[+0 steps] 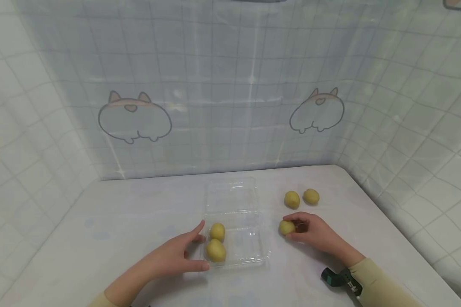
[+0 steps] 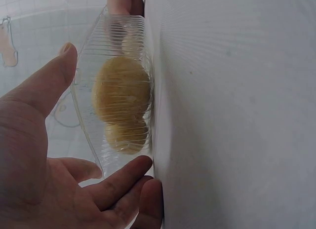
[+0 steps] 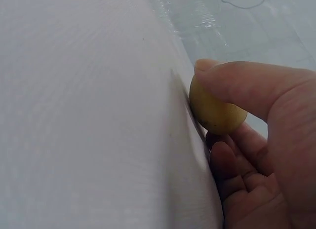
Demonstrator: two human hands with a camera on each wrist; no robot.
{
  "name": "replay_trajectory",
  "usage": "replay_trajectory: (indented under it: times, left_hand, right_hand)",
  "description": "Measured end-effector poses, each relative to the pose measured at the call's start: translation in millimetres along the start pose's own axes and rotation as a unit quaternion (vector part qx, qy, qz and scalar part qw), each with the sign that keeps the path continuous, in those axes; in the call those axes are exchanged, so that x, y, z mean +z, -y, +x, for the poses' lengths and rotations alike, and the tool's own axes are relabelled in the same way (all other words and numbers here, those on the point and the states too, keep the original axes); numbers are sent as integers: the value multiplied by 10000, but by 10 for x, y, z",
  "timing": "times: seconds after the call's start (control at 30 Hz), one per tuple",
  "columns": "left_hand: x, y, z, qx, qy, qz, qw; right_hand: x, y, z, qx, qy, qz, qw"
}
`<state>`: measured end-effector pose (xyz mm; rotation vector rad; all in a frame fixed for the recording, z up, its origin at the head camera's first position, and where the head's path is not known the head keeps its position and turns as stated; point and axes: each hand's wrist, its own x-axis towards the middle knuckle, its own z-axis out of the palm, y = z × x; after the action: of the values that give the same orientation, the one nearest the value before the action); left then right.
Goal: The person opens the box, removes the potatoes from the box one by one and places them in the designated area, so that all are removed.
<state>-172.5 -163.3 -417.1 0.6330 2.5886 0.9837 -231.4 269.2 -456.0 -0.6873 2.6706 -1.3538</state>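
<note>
A clear plastic clamshell box [image 1: 245, 244] lies with its lid [image 1: 231, 197] folded back. Along its left side sit two yellow lemons, a far one [image 1: 217, 231] and a near one [image 1: 216, 250]. My left hand [image 1: 173, 256] is spread beside that side, thumb and fingers apart, fingertips right at the box wall; the left wrist view shows the lemons [image 2: 121, 90] through the ribbed plastic. To the right of the box, my right hand [image 1: 315, 232] pinches another lemon [image 1: 286, 227] between thumb and fingers, low over the table. The right wrist view shows the thumb across this lemon [image 3: 217, 110].
Two more lemons, one on the left [image 1: 292, 199] and one on the right [image 1: 311, 196], lie beyond my right hand. A black wrist device [image 1: 339, 279] is at my right sleeve. The white table [image 1: 138, 213] ends at a tiled-pattern curtain [image 1: 230, 106] behind and at both sides.
</note>
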Motion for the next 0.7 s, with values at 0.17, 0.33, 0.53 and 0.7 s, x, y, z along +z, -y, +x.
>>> replay_trajectory:
  times: [0.17,0.33,0.53,0.7]
  left_hand:
    - [-1,-17,-16,-45,-17,42,10000]
    - [2,-6,-13,-76,-4,59,10000]
    - [-6,-28,-9,-54,6,1,10000]
    - [-11,-25,-13,-31,-35,69,10000]
  right_hand:
    - [-5,3,11,123,17,6,9999]
    - [-1,-3,1,82,15,-43,10000]
    - [1,-12,7,-22,12,-62,10000]
    - [-3,0,4,-72,35,-66,9999]
